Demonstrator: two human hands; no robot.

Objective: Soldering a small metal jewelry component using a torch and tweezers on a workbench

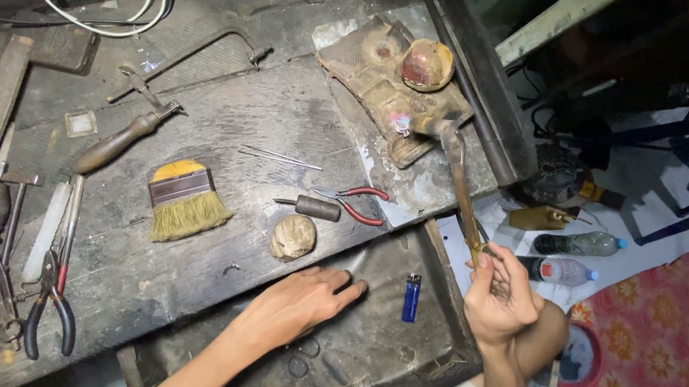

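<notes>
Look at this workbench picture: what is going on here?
A person sits at a dark, worn workbench. The right hand holds a gas torch whose small flame plays on a scorched soldering block beside a small round bowl. The left hand rests flat in the bench's lower tray, near a blue lighter. A brush, red-handled pliers and a saw frame lie unused.

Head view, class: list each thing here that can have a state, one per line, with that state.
Torch: lit, flame at its tip, held in the right hand.
Left hand: flat, palm down in the tray, holding nothing.
Red-handled pliers: lying with handles spread.
Blue lighter: lying unlit in the tray.
Brush: lying flat, bristles toward the person.
Plastic bottles: capped, lying on their sides.
</notes>
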